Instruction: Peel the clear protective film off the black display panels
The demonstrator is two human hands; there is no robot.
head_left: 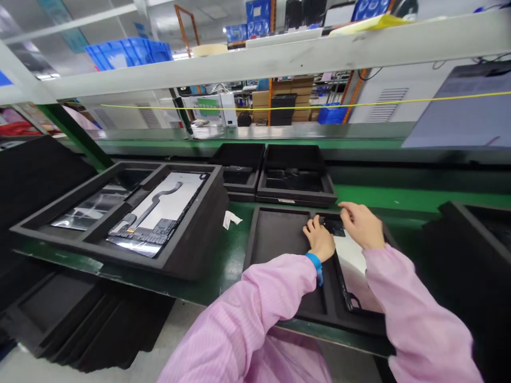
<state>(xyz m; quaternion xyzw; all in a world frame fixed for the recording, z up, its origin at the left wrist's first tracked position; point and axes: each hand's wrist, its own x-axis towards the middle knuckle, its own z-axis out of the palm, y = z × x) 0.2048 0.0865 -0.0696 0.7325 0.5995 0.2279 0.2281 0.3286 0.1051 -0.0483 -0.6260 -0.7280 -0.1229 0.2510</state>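
Observation:
A display panel (pixel 353 260), with a silvery white back and dark edges, lies in the right compartment of a black foam tray (pixel 279 234). My left hand (pixel 320 242), a blue band at its wrist, has its bent fingers on the panel's far left corner, by a dark part there. Over the far right end of the panel is my right hand (pixel 362 226), with thumb and forefinger drawn together. Whatever sits between those fingertips is too small to make out. The tray's left compartment holds nothing.
To the left, a stack of foam trays (pixel 199 234) carries a panel with a flex cable (pixel 159 205) and a glossy dark sheet (pixel 99 202). Two smaller black trays (pixel 295 183) stand behind. A white scrap (pixel 231 218) lies on the green bench. More trays (pixel 475 234) rise at right.

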